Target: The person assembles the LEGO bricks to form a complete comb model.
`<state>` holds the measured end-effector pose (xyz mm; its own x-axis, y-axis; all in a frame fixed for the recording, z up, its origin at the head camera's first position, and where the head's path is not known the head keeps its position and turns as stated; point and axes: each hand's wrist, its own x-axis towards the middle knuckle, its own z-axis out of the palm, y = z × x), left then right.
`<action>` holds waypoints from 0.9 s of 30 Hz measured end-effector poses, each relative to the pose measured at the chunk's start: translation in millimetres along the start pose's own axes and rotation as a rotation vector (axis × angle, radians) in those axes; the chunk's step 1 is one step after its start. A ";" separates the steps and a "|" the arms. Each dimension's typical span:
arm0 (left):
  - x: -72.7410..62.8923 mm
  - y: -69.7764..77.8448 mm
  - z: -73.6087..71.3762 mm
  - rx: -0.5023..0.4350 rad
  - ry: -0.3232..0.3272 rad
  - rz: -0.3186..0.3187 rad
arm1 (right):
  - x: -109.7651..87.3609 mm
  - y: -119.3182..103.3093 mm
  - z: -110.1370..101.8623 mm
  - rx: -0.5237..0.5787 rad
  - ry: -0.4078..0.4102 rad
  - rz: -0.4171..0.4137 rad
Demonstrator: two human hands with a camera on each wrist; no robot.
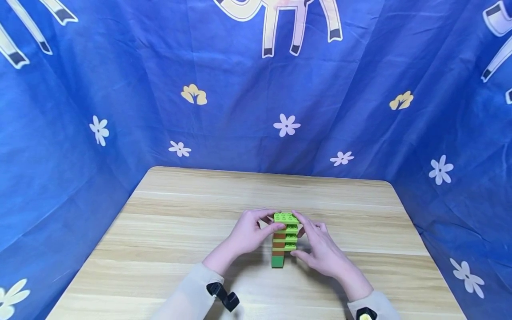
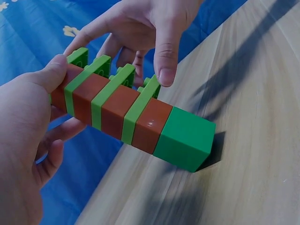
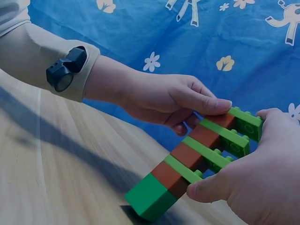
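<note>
A tower of toy building bricks stands upright on the table. Its base is a dark green brick; above it, brown bricks alternate with light green bricks that jut out to the right. At the top, my left hand pinches the tower, its thumb on the uppermost brown brick and its fingers behind. From the other side, my right hand holds the jutting light green bricks. Its thumb is at the lowest one, and its index finger touches the top one. Other right fingers are partly hidden behind the bricks.
Pale wood-grain tabletop surrounds the tower. A blue cloth with printed flowers and animals hangs behind the table and along both sides. Black wrist cameras sit on the light sleeves.
</note>
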<state>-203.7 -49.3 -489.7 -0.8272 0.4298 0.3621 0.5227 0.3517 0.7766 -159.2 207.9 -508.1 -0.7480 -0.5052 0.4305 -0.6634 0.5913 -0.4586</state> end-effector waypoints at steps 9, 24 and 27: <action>0.5 -2.2 0.2 0.015 -0.015 0.024 | 1.2 3.2 5.2 0.004 0.022 -0.013; -23.9 -11.0 5.4 0.049 -0.065 -0.011 | 4.7 10.8 3.8 0.024 0.008 -0.023; -26.7 -12.9 6.4 0.048 -0.076 -0.001 | 6.2 11.9 3.2 0.030 -0.006 -0.010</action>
<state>-187.1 -60.0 -512.7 -0.8106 0.4908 0.3194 0.5325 0.3909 0.7508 -171.8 209.8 -513.4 -0.7412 -0.5149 0.4307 -0.6713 0.5670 -0.4774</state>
